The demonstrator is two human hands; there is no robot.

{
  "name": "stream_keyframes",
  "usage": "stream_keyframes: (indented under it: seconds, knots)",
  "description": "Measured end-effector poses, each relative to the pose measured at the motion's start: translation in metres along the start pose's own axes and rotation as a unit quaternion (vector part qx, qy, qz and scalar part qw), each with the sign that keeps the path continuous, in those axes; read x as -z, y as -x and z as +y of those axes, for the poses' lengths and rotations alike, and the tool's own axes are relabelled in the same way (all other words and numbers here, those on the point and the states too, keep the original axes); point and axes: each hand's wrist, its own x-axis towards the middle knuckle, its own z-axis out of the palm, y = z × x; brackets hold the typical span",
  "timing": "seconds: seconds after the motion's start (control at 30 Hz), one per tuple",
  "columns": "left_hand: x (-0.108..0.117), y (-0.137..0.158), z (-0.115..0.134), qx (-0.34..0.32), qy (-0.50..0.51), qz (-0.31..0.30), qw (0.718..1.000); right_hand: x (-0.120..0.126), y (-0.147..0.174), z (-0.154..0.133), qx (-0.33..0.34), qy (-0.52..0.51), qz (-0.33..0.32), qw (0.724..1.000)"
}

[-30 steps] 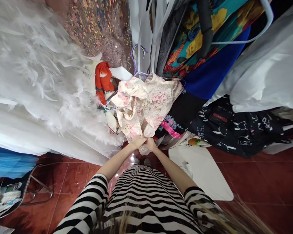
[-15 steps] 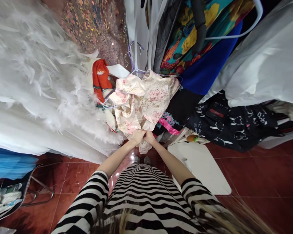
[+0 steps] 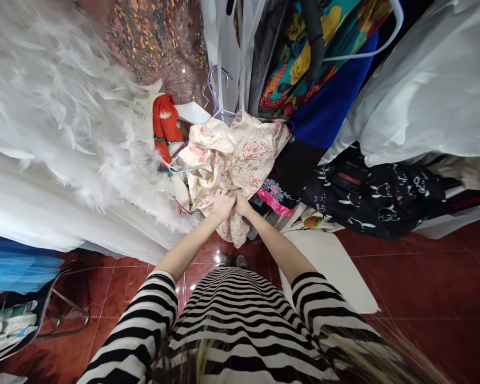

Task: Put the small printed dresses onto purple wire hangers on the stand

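Note:
A cream garment with pink flowers (image 3: 254,157) hangs in front of me, bunched at its left side. My left hand (image 3: 223,205) is closed on its lower front. Right beside it, touching, my right hand (image 3: 241,204) grips the same cloth, and a loose end dangles below both hands. What the fingertips pinch is hidden in the folds. A purple hanger (image 3: 212,88) shows its hook above the garment's neckline. Behind the left side of the garment lies an orange-red patterned cloth (image 3: 164,125).
A white feathered garment (image 3: 84,122) fills the left. Sequined cloth (image 3: 158,48), blue cloth (image 3: 324,112) and a black garment with bunny prints (image 3: 378,197) hang around. A white board (image 3: 328,266) lies on the red tiled floor (image 3: 420,277). A metal-framed chair (image 3: 70,304) stands lower left.
Both hands have moved up a little along the floral garment, still closed on it. More of its lower end now hangs beneath them. The view has shifted slightly.

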Motion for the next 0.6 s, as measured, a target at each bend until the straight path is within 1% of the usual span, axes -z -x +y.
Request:
stream_keyframes:
  seconds: [0.1, 0.2, 0.33, 0.43, 0.6]
  knots:
    - [0.019, 0.000, 0.004, -0.005, -0.020, -0.012, 1.000, 0.010, -0.008, -0.004, 0.011, 0.013, -0.008, 1.000]
    - [0.028, 0.004, 0.010, 0.008, -0.027, -0.031, 0.999, 0.014, -0.004, -0.006, -0.010, 0.038, -0.021, 0.999]
    - [0.025, 0.010, 0.016, 0.030, 0.002, -0.063, 0.998, 0.006, 0.008, -0.006, -0.058, 0.073, -0.033, 0.995]
    - [0.022, 0.012, 0.015, 0.039, 0.020, -0.072, 0.996, 0.001, 0.012, -0.008, -0.090, 0.094, -0.030, 0.991]
    - [0.022, 0.008, 0.013, 0.048, 0.045, -0.075, 0.995, 0.002, 0.010, -0.016, -0.108, 0.109, -0.027, 0.988]
